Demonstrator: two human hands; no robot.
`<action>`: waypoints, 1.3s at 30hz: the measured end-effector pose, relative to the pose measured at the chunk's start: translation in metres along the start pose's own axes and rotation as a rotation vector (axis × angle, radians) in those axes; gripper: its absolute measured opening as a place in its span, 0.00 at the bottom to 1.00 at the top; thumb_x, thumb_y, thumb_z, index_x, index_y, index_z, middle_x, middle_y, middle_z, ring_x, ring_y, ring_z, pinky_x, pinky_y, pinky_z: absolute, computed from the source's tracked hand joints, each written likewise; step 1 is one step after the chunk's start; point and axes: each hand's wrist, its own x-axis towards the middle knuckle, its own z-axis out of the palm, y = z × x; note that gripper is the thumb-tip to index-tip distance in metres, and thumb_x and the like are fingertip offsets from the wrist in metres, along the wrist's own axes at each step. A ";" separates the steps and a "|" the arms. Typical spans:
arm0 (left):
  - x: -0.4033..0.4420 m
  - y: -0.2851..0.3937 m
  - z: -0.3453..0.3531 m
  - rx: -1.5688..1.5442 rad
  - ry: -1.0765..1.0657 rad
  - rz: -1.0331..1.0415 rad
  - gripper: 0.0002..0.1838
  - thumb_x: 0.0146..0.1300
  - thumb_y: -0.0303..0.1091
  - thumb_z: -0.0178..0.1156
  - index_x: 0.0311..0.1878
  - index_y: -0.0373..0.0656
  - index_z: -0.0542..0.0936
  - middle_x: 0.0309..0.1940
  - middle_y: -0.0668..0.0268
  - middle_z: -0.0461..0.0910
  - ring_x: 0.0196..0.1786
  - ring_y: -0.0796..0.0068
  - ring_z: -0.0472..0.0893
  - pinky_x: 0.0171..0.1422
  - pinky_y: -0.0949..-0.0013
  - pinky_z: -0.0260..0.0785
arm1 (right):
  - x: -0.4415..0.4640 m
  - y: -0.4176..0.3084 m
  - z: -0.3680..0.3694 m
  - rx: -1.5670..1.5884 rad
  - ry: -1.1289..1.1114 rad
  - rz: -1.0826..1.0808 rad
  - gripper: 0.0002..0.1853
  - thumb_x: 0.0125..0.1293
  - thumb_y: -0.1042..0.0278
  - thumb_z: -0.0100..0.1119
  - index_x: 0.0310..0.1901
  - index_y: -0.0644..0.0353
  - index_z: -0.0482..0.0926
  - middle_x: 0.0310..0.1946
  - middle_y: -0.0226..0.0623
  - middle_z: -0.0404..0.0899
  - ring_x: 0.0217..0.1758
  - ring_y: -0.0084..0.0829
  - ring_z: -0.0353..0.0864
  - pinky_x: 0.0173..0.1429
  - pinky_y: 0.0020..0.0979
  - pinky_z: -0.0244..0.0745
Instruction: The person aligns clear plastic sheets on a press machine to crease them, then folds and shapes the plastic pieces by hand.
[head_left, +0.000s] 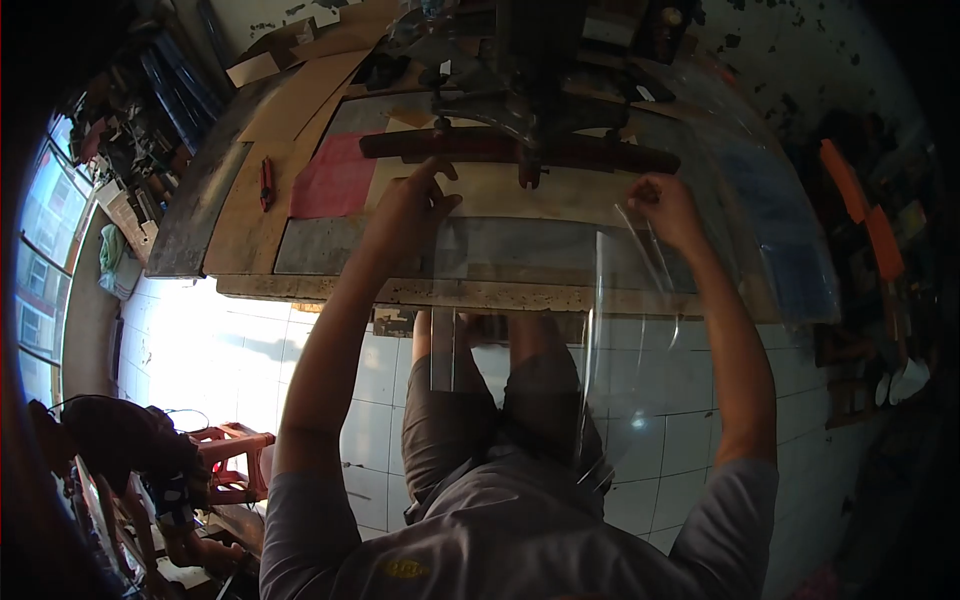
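Observation:
A clear plastic sheet [520, 262] hangs over the front edge of the workbench, its edges glinting in front of my legs. My right hand [662, 205] is closed on the sheet's upper right part, with fingers curled in. At the sheet's upper left, my left hand [418, 205] has its thumb and index finger apart, and nothing shows between them. Just beyond both hands a dark reddish bar [600, 153] runs across, under a dark metal machine [538, 60]. Pale paper [500, 190] lies on the bench under the bar.
Left on the workbench [460, 291] are a pink sheet [335, 178], a red tool [266, 184] and cardboard [262, 120]. Clear plastic film [790, 240] covers the right side. At lower left, another person [120, 445] is beside a red stool [232, 460]. Orange strips [880, 240] stand far right.

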 end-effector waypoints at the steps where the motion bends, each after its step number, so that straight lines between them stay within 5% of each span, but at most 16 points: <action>1: 0.009 -0.006 -0.001 0.039 -0.032 0.016 0.15 0.66 0.32 0.68 0.54 0.42 0.80 0.29 0.57 0.85 0.33 0.64 0.86 0.40 0.61 0.75 | 0.008 -0.004 0.001 -0.059 -0.016 0.027 0.05 0.62 0.80 0.68 0.39 0.64 0.84 0.36 0.39 0.86 0.40 0.30 0.87 0.45 0.33 0.79; 8: 0.030 -0.031 0.001 0.130 -0.097 0.076 0.09 0.67 0.32 0.66 0.46 0.40 0.88 0.35 0.53 0.86 0.36 0.60 0.86 0.44 0.59 0.76 | 0.012 -0.029 0.009 -0.255 0.052 -0.197 0.07 0.59 0.82 0.67 0.39 0.65 0.84 0.39 0.44 0.82 0.41 0.42 0.86 0.45 0.39 0.79; 20: 0.021 -0.032 0.007 0.174 -0.020 0.077 0.10 0.66 0.30 0.65 0.48 0.40 0.88 0.37 0.56 0.84 0.39 0.55 0.86 0.45 0.56 0.77 | 0.003 -0.022 0.007 -0.350 0.075 -0.412 0.07 0.65 0.80 0.66 0.44 0.65 0.86 0.41 0.40 0.80 0.42 0.39 0.84 0.46 0.38 0.78; 29: 0.017 -0.027 0.003 0.159 -0.049 0.044 0.13 0.64 0.27 0.64 0.51 0.42 0.88 0.37 0.58 0.83 0.35 0.59 0.85 0.42 0.60 0.76 | -0.013 -0.028 0.001 -0.264 -0.075 -0.165 0.16 0.68 0.79 0.65 0.56 0.59 0.86 0.44 0.39 0.76 0.44 0.39 0.82 0.47 0.37 0.77; 39: 0.026 -0.033 0.008 0.127 0.014 0.048 0.12 0.66 0.26 0.63 0.51 0.40 0.88 0.34 0.58 0.81 0.31 0.64 0.81 0.41 0.62 0.73 | 0.005 -0.003 0.016 -0.344 0.079 -0.242 0.13 0.66 0.76 0.68 0.51 0.53 0.89 0.40 0.38 0.77 0.42 0.37 0.82 0.45 0.37 0.77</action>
